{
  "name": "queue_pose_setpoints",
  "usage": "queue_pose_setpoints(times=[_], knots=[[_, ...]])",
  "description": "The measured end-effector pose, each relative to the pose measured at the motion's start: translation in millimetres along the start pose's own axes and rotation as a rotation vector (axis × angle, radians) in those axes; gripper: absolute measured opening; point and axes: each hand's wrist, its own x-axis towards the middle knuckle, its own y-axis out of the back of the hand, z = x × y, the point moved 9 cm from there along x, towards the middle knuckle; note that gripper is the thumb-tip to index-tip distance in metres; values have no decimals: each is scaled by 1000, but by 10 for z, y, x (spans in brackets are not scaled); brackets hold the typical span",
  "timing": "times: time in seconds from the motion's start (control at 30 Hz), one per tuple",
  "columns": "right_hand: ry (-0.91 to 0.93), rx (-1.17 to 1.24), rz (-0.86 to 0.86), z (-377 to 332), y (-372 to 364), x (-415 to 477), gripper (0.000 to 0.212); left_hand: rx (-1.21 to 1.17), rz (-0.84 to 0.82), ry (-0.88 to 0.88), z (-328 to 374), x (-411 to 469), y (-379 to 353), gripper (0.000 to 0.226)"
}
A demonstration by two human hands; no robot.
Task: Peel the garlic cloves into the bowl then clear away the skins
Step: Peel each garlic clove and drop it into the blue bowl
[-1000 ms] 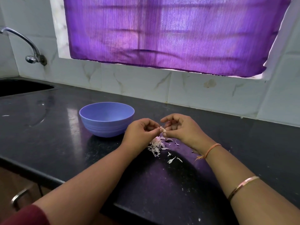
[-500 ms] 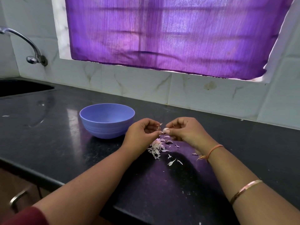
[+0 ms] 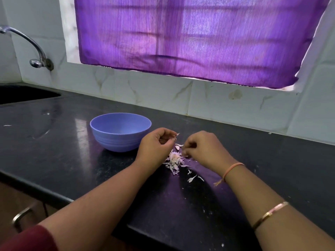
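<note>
Blue bowl (image 3: 120,132): centre frame, left of both hands.
left hand (image 3: 156,144): pinches clove (image 3: 176,136), I judge; mostly hidden.
right hand (image 3: 204,148): curled, pinching scrap (image 3: 185,155) above skins (image 3: 173,161).
tip: I'd drop scrap onto skins, clove into bowl.

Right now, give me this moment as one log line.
phase: peeling | left hand: pinches garlic clove | right hand: curled over skins pile, hold unclear | blue bowl: upright on counter, left of hands

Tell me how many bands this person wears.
2, both on the right arm: an orange thread at the wrist, a metal bangle farther up the forearm. None show on the left.
</note>
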Motion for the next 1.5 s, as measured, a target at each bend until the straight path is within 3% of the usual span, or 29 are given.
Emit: queue_pose_setpoints(times=[0.07, 0.17, 0.3, 0.6, 0.87, 1.2, 1.5], knots=[[-82, 312, 83, 107, 77, -4, 5, 4, -14, 12, 6, -4, -12, 12], [-194, 710, 68, 214, 31, -37, 11, 7, -72, 48, -22, -19, -80, 13], [-245, 899, 43, 256, -20, -53, 8, 24, -126, 71, -39, -31, -136, 12], [-212, 747, 75, 307, -9, -49, 6, -69, -146, 112, -40, -52, -129, 7], [-179, 787, 105, 271, -26, -52, 7, -70, -142, 106, -55, -36, -118, 9], [65, 210, 264, 14, 116, -15, 11, -137, -105, 113, -57, -25, -79, 4], [82, 131, 241, -39, 60, -20, 9, -102, -83, 121, -52, -21, -49, 8]])
